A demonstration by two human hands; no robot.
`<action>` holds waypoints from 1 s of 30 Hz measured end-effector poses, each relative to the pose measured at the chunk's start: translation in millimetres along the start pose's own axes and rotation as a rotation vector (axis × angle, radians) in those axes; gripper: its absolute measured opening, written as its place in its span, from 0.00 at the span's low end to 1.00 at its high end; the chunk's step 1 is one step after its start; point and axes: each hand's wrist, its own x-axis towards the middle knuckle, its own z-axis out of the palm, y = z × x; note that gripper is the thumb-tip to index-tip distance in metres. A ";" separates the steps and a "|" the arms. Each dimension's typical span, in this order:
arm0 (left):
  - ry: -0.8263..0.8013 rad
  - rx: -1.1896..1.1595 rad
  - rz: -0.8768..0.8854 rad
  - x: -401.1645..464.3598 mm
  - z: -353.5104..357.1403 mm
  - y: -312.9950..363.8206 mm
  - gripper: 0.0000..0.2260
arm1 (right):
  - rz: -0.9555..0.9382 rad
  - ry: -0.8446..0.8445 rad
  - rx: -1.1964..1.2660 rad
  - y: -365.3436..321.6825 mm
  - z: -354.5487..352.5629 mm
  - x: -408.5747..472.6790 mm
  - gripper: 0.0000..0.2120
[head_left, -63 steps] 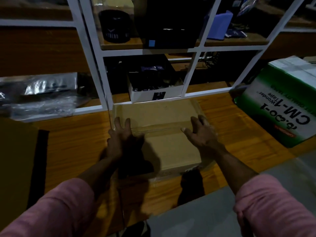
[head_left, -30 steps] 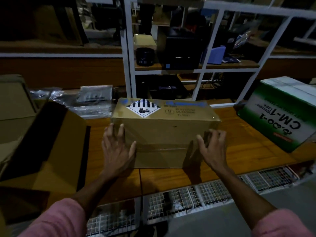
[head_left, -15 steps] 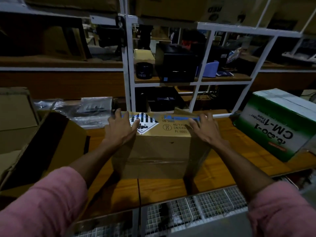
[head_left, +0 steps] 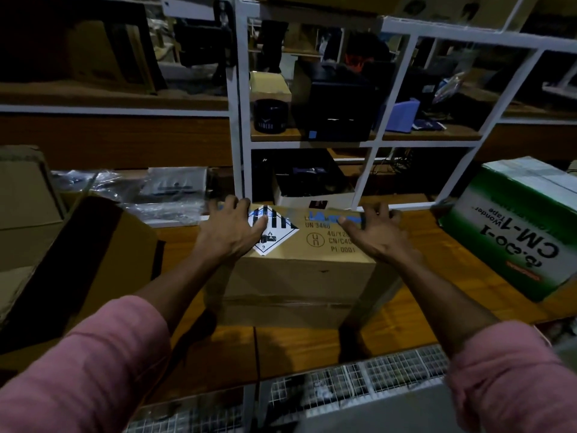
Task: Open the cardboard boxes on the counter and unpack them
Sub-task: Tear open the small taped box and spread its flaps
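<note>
A sealed brown cardboard box (head_left: 299,276) stands on the wooden counter (head_left: 415,307), centred and near the front edge. Its top face carries a black-and-white diamond hazard label (head_left: 274,232) and printed codes, with blue tape at the far edge. Clear tape runs across the near face.

The left hand (head_left: 232,231) lies flat on the top face, fingers spread and reaching the far left edge, partly covering the label. The right hand (head_left: 374,234) also rests on top, fingers spread toward the far right edge. Neither hand is closed on anything; both press open-palmed on the box. Pink sleeves (head_left: 93,370) cover both forearms.

To the left, an open brown carton (head_left: 93,260) sits tilted on the counter. To the right stands a green and white box (head_left: 515,232) printed "CM-1". White shelving (head_left: 240,120) holding dark items rises behind the counter. Plastic-wrapped packets (head_left: 150,192) lie at far left.
</note>
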 end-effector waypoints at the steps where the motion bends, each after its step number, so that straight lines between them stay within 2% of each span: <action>1: 0.024 -0.008 0.005 -4.9 0.9 -0.6 0.30 | 0.001 0.020 -0.009 -1.0 -1.7 -6.4 0.43; 7: 0.222 -0.085 -0.010 -50.6 3.6 -0.2 0.29 | -0.068 0.231 -0.007 0.1 -6.5 -53.0 0.37; 14: 0.320 -0.057 0.019 -103.8 23.1 -10.1 0.32 | -0.093 0.419 0.081 10.0 29.2 -99.6 0.34; 16: 0.271 -0.108 0.007 -110.1 36.5 -14.5 0.31 | -0.076 0.348 0.112 16.4 48.2 -106.9 0.37; 20: 0.006 -0.059 -0.003 -126.3 80.3 -28.4 0.26 | -0.054 0.085 0.120 35.2 95.0 -118.9 0.42; 23: -0.105 0.022 0.038 -139.8 117.3 -45.0 0.32 | -0.071 -0.050 0.099 44.9 124.8 -127.1 0.39; 26: -0.096 0.109 0.036 -143.1 138.3 -50.9 0.33 | -0.083 -0.101 0.045 45.5 139.3 -129.3 0.39; 30: 0.003 0.204 -0.046 -126.0 143.0 -39.0 0.30 | -0.057 -0.128 0.011 36.0 137.7 -125.8 0.39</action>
